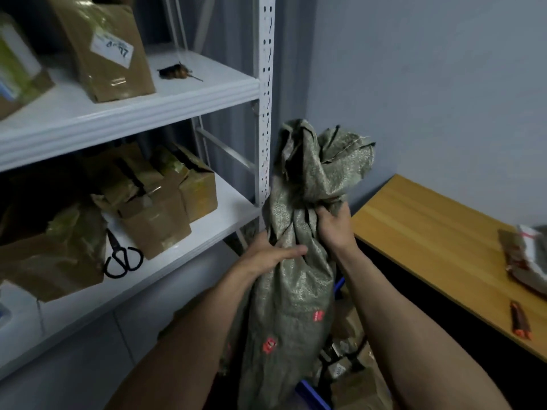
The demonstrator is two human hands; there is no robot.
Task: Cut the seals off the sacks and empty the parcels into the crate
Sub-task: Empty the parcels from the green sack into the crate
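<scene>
A grey-green woven sack (296, 297) with red marks hangs upended in the middle of the view, its bunched end pointing up near the shelf post. My left hand (268, 255) grips its left side and my right hand (334, 224) clutches the cloth higher up on the right. Below the sack, brown parcels (352, 377) lie in a blue crate (313, 396), whose rim shows at the bottom. Black scissors (122, 257) rest on the lower shelf to the left, apart from both hands.
A white metal shelf rack (177, 96) fills the left, holding brown cardboard boxes (159, 208) and wrapped packages (103, 45). A wooden table (438, 238) stands at the right with a wrapped parcel (524, 255) and a small red-brown item (519, 321). A blue-grey wall lies behind.
</scene>
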